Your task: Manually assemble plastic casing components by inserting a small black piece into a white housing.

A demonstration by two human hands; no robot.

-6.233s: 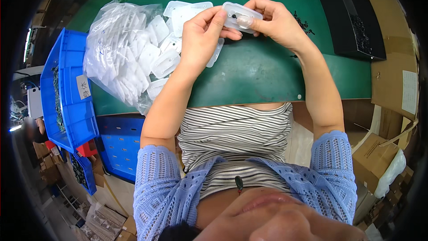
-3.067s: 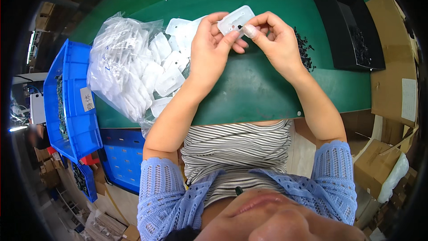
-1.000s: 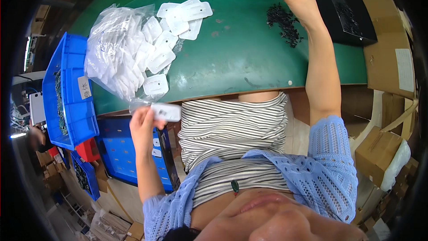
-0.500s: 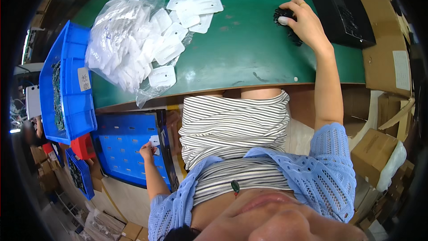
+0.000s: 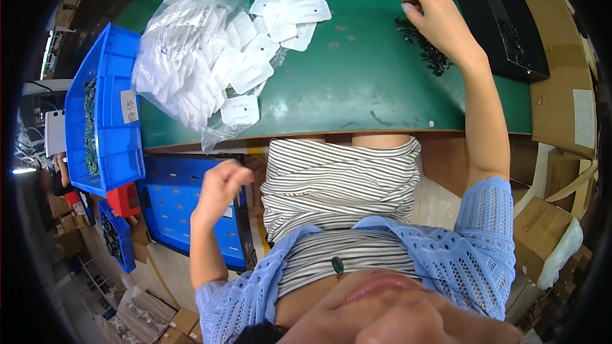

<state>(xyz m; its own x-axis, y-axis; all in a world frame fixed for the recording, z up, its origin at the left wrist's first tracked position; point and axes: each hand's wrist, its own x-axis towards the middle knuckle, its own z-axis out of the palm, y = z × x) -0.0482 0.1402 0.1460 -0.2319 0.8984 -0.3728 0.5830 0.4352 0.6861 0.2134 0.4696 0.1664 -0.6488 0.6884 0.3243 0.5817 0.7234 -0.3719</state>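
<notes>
The biggest thing is the smooth green table [image 5: 331, 95]. Below its near edge, on the left, leans or lies a flat blue tray with rows of slots [image 5: 159, 236]; I can't tell which. It seems to be there so the left hand can get to it easily. At the table's left end is a deep blue plastic bin [image 5: 121, 159], with dark green things inside. On the left part of the table sits a big, clear plastic bag [image 5: 169, 57] full of white pieces, maybe to keep them in one heap. Near the table's far right end stands a long black box [image 5: 472, 25], whose walls likely stop the tiny dark bits inside from rolling off.

The left hand [image 5: 224, 186] is below the table's near edge, over the tray. Its fingers are curled in, but I can't tell if they hold anything. The right hand [image 5: 437, 19] is over the table's right side, fingers bent and thumb tucked near them, like a pinch. I can't see whether something is in it.

Flat white plastic plates with rounded corners [image 5: 280, 22] lie spread on the table, right beside the bag. One small white piece [image 5: 227, 212] shows in the tray. Smallest are the loose little black parts [image 5: 437, 62], piled on the table under the right hand, perhaps for quick picking.
</notes>
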